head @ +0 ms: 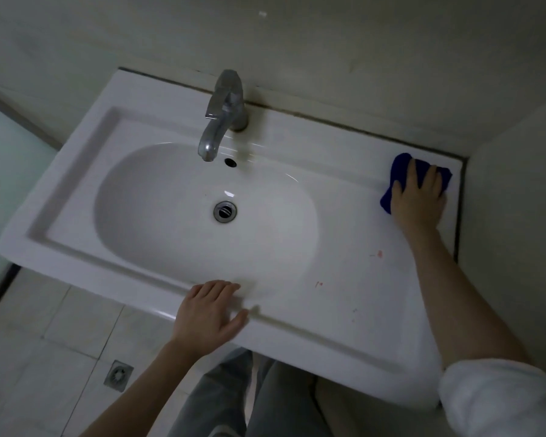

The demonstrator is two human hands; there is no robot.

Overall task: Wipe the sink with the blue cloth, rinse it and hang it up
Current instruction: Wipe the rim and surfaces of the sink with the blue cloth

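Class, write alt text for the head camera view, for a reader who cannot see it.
A person's right hand presses a blue cloth flat on the far right corner of a white sink. The left hand rests on the near rim, and no water runs from the tap.

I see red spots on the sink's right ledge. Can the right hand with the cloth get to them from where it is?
Probably yes. The right hand presses the blue cloth at the far right corner, and the red spots lie on bare ledge nearer the person, with nothing between.
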